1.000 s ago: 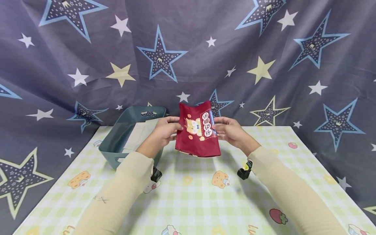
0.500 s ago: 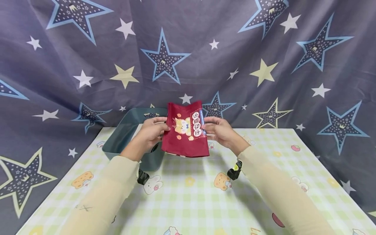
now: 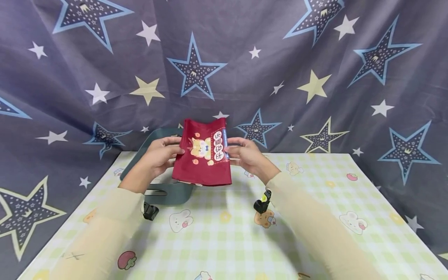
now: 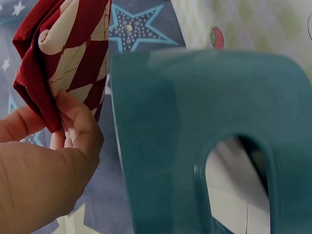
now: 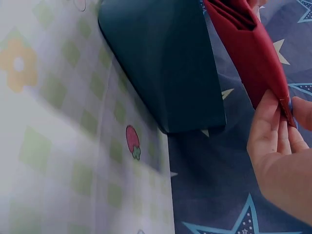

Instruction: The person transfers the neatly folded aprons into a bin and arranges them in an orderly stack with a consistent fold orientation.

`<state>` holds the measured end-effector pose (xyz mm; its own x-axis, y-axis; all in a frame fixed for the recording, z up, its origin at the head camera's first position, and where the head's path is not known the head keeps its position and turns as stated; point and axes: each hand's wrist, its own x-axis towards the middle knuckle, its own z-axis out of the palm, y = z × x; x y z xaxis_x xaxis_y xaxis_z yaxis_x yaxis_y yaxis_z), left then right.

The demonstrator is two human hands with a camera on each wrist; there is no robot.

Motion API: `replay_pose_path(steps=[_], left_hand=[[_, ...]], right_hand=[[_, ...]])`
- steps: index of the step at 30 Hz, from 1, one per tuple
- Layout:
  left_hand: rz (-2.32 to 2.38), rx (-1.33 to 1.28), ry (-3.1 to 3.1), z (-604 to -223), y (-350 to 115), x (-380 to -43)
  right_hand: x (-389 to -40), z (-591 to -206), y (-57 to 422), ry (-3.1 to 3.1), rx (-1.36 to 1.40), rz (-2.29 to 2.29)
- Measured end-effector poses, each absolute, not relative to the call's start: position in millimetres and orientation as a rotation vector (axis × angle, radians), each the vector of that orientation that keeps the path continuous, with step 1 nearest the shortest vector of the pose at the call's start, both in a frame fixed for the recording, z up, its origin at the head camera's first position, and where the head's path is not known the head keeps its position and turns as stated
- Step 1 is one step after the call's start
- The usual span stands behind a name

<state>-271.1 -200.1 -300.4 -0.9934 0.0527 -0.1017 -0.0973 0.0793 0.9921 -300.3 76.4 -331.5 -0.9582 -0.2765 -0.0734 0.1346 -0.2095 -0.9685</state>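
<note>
A folded red cloth [image 3: 196, 169] with a cartoon animal and white lettered ovals is held up in the air in the head view. My left hand [image 3: 155, 159] pinches its left edge between thumb and fingers. On the opposite edge, by a blue strip, my right hand [image 3: 246, 155] does the same. The left wrist view shows a red and cream diamond pattern on the cloth's other side [image 4: 80, 58]. Behind and below the left hand stands a teal plastic basket [image 3: 176, 194], partly hidden by that hand and the cloth.
Something white and flat [image 4: 231, 180] lies inside the basket, seen through its handle hole. A tablecloth [image 3: 224, 241] with green checks and cartoon prints covers the table. A dark curtain [image 3: 224, 50] with stars hangs behind the table.
Both hands have carried the red cloth leftward, so it now overlaps the right part of the basket in the head view. Both hands have kept their hold.
</note>
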Motion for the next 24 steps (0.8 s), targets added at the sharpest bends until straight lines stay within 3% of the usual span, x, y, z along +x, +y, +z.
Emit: replay_pose_path(steps=[24], left_hand=[[2.01,-0.072,2.248,-282,-264,-278]], right_hand=[[-307,-326,13,1.628,-0.202,-2.316]])
